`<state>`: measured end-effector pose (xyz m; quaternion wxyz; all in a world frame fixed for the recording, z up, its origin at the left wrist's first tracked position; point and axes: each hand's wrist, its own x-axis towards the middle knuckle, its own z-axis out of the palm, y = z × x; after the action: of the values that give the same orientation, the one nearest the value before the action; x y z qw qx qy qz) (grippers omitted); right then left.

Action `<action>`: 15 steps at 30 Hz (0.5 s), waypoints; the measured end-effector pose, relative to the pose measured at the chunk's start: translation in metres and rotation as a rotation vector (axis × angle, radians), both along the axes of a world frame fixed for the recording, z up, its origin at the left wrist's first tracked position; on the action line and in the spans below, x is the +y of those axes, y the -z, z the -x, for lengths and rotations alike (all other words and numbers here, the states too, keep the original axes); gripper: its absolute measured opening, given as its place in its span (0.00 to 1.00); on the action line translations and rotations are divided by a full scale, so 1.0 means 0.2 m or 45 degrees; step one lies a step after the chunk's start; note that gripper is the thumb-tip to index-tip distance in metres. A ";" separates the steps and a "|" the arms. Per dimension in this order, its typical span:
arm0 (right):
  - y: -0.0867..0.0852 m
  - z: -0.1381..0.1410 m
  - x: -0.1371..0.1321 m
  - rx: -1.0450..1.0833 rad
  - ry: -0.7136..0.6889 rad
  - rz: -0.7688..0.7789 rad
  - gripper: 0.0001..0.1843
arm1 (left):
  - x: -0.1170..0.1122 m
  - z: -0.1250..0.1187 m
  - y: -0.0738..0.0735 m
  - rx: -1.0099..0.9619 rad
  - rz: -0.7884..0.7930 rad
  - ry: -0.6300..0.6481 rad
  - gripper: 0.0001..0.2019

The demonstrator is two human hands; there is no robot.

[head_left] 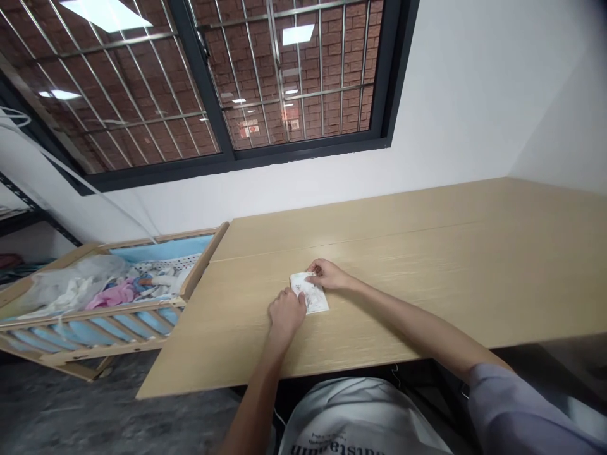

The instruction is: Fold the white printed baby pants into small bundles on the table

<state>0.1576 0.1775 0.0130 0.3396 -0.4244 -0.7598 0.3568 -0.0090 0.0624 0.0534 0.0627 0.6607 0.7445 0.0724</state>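
Observation:
A small white packet (312, 297) with faint printing lies on the wooden table in front of me; I cannot tell what is inside it. My left hand (287, 311) grips its left edge, thumb on top and fingers curled. At its upper right edge, my right hand (327, 275) pinches the packet between thumb and fingers. Parts of the packet are hidden under both hands.
The light wooden table (403, 253) runs far to the right along the white wall. On the left, against the table's edge, stands a wooden crib (203, 262) holding clothes and a pink cloth (114, 294). A barred window (294, 76) is above.

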 end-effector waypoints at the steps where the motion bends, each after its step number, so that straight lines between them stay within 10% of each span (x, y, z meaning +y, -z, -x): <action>1: 0.00 0.00 0.00 0.013 0.001 0.071 0.15 | 0.00 -0.01 -0.01 -0.024 0.003 0.009 0.20; 7: -0.15 0.04 -0.16 0.168 -0.186 0.503 0.19 | -0.13 0.09 -0.16 -0.191 -0.064 0.157 0.13; 11: -0.30 0.17 -0.49 0.340 -0.407 0.621 0.17 | -0.44 0.35 -0.36 -0.446 -0.074 0.449 0.16; 15: -0.34 0.37 -0.85 0.370 -0.772 0.691 0.19 | -0.79 0.66 -0.45 -0.487 0.257 0.380 0.20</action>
<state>0.0833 0.0072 0.0802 0.1990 -0.2015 -0.6729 0.6834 -0.1411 -0.0956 0.1430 0.2778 0.7278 0.6170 0.1113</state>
